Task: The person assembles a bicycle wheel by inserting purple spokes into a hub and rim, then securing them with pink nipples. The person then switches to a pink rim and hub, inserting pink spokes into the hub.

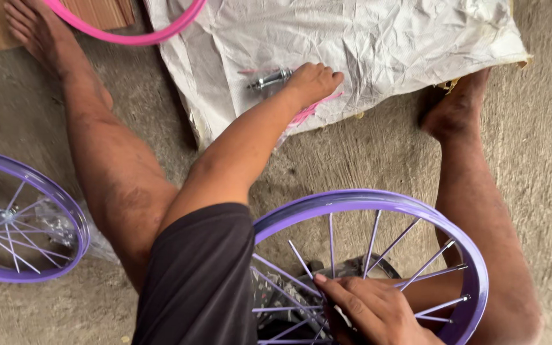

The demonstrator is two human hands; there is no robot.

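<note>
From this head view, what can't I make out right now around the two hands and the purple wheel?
- Hub of the purple wheel: head view, covered by the right hand.
- Wheel's lower part: cut off by the bottom edge.
- Left hand fingertips: curled under on the white sack, so the grip is unclear.
- Pink spokes: mostly hidden by the left wrist.
- Metal hub: too small for detail.

Left fingers possibly hide pink spokes.

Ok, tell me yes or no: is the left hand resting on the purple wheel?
No. The left hand reaches out onto the white sack beside a metal hub, while the right hand is on the purple wheel.
</note>
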